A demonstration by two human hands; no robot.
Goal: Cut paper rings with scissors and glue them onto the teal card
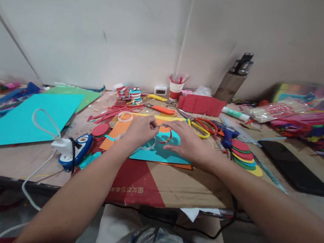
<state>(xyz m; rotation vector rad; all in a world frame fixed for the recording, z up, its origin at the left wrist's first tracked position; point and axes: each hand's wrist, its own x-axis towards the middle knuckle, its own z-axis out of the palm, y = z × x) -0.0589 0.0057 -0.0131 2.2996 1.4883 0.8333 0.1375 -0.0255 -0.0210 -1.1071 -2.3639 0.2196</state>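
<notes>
My left hand is closed in a pinch above the coloured sheets, at a small thin piece too small to make out. Close to its right, my right hand has its thumb apart from the fingers, and its fingertips are near the same spot. Just below the fingertips a red ring stands over the turquoise sheet. Beside it on the left is a pale ring. An orange sheet sticks out at the left. A white ring lies behind my left hand.
Red discs, a blue power strip and a large turquoise sheet are on the left. Yellow scissors, coloured discs, a black phone and a dark bottle are on the right. A cup stands behind.
</notes>
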